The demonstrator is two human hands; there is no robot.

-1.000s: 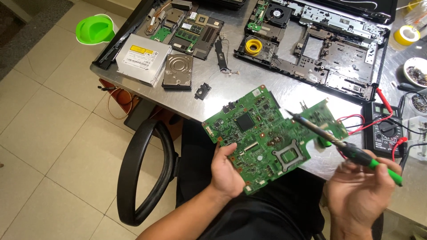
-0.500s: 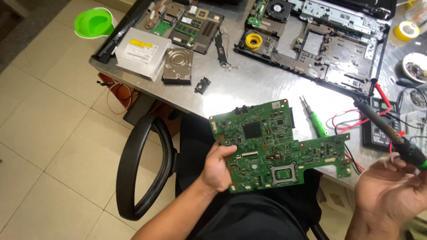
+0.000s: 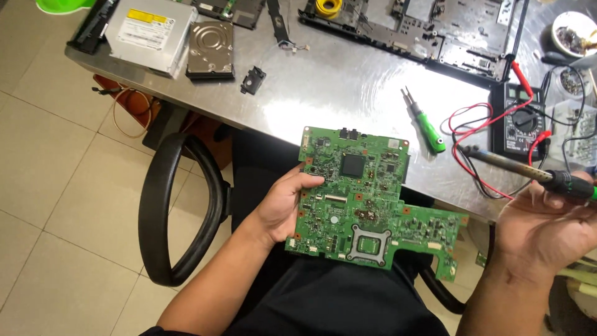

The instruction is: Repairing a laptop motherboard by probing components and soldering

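Left hand [image 3: 283,208] grip closed on green circuit board [image 3: 364,202] edge mid-frame; right hand [image 3: 547,230], palm-up, around soldering iron [image 3: 528,171].

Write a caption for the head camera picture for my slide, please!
Left hand holds a green circuit board over the lap; right hand grips a soldering iron.

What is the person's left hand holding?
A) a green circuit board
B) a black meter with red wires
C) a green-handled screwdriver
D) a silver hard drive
A: the left hand grips the left edge of the green circuit board, held above the lap, while the hard drive, the green-handled screwdriver and the meter all lie on the metal table.
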